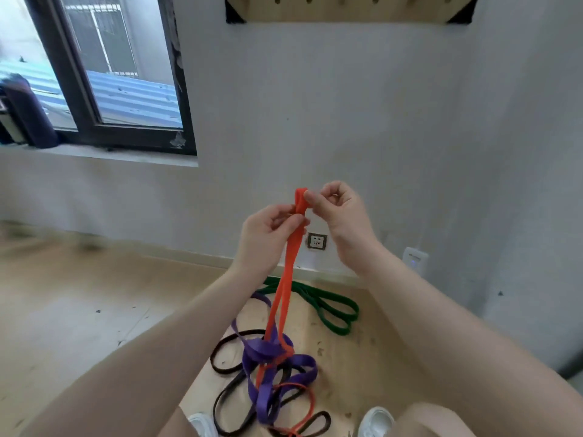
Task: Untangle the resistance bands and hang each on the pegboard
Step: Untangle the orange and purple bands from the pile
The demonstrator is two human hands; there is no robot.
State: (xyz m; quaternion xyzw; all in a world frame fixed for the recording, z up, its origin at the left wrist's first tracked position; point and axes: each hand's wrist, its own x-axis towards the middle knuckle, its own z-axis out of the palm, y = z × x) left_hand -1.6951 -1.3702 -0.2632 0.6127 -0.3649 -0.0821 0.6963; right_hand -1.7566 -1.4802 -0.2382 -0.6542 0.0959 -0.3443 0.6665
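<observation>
A person stands facing a white wall, looking down over both bare forearms. Both hands are raised in the middle of the view and hold the top loop of a flat orange rubber resistance band (285,272). The left hand (268,234) has its fingers curled round the band just below the loop. The right hand (337,209) pinches the loop's top between thumb and forefinger, its other fingers loosely curled.

The orange band hangs straight down from the hands to the pale wooden floor (79,294), where it runs into a knot with a wide flat purple band (271,367) and a thin black band (227,357). The knot lies near the person, between two white shoes. A green band (328,310) lies apart, farther off by the wall.

High on the wall, at the far top of the view, is the lower edge of a light wooden pegboard (347,11) with a row of holes. No pegs can be made out, and no band hangs there yet.

To do this step well, it likely helps to keep the orange loop lifted and open, then follow it down to the purple wrap and ease that off, not pull hard, since tugging would probably tighten the knot.
</observation>
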